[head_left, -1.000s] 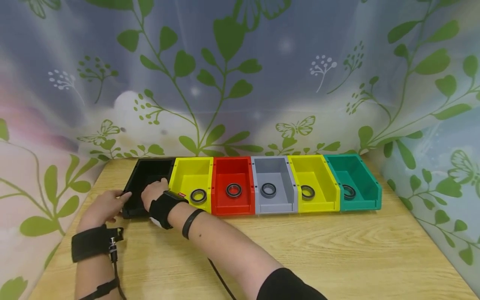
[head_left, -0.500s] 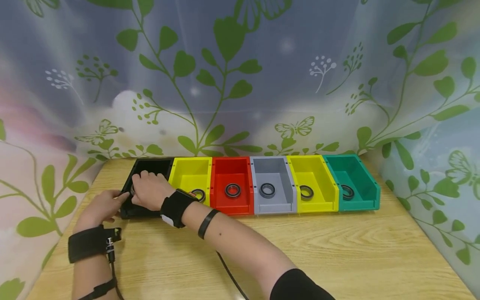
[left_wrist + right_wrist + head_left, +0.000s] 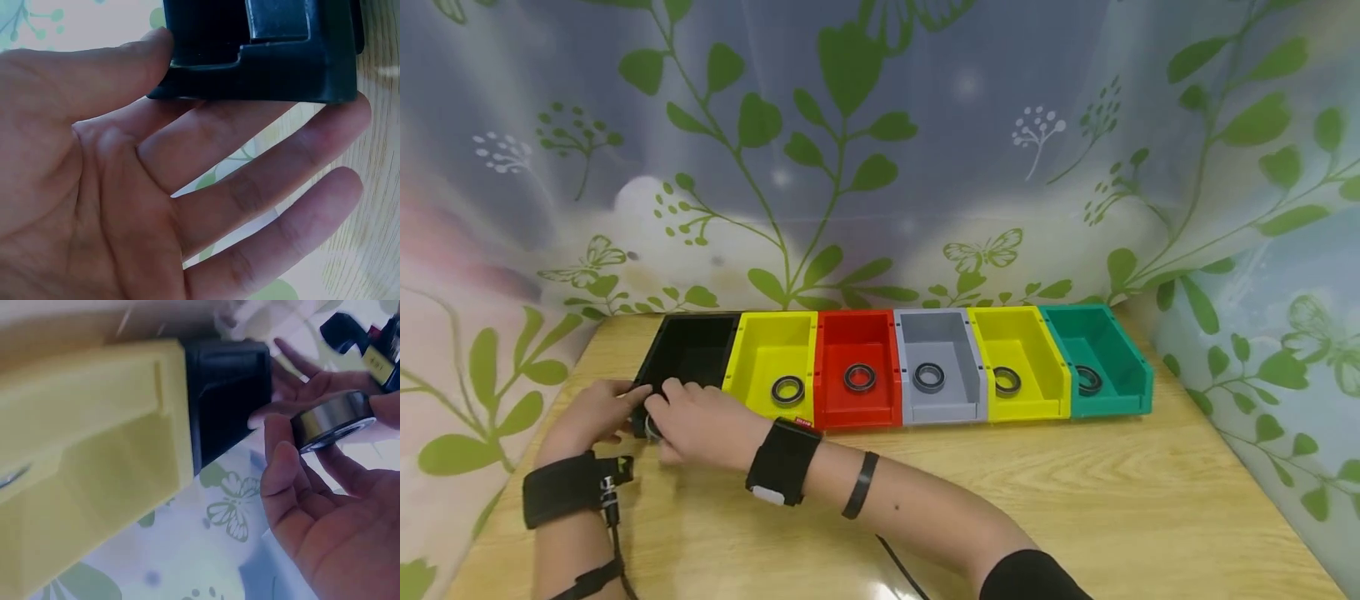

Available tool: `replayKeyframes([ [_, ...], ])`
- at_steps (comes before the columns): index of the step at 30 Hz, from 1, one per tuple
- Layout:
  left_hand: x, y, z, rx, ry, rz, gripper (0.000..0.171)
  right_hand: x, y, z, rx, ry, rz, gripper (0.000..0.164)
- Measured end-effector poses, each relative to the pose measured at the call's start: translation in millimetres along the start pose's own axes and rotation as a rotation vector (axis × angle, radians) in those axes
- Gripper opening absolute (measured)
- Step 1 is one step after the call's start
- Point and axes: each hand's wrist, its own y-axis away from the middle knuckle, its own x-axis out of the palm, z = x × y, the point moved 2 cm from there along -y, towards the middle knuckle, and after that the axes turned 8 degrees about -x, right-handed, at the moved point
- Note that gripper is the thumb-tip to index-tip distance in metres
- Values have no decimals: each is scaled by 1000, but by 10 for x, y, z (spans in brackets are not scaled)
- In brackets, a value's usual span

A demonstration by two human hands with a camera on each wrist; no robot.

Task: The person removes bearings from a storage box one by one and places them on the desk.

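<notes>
My right hand (image 3: 707, 425) pinches a ball bearing (image 3: 331, 422) between thumb and fingers, just in front of the black bin (image 3: 696, 358). The ring's polished outer face shows in the right wrist view; in the head view the fingers cover most of it. My left hand (image 3: 587, 414) is at the bin's front left corner. In the left wrist view, the left thumb (image 3: 150, 59) lies against the side wall of the bin while the other fingers reach beneath its front, the lower ones spread out.
Right of the black bin stands a row of bins: yellow (image 3: 775, 342), red (image 3: 859, 417), grey (image 3: 943, 412), a second yellow (image 3: 1030, 408) and green (image 3: 1112, 404). Each has one bearing inside. A patterned curtain (image 3: 880, 208) hangs behind the wooden table (image 3: 1075, 500).
My right hand has come out of the black bin toward its front, bringing a bearing with it. My left hand has stayed at the bin's corner.
</notes>
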Motion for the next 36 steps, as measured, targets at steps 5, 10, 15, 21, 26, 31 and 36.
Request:
replayKeyframes([
  [5,-32,18,14,-5,-31,-26,67,78,51,168,-34,-18,13,35],
  [10,-51,15,-22,-3,-59,-43,67,215,78,263,-27,-101,94,33],
  [15,-43,6,-59,-17,-70,-39,70,351,98,304,5,-152,126,23],
  [21,-38,12,-93,-37,-66,-38,69,449,86,360,-6,-150,166,24],
  [26,-37,27,-118,-39,-76,-38,69,468,64,431,-33,-127,197,29],
  [31,-15,50,-115,-49,-71,-34,66,483,77,509,-17,-104,190,25],
  [36,14,45,-94,-46,-57,-40,64,506,71,536,3,-104,181,24],
])
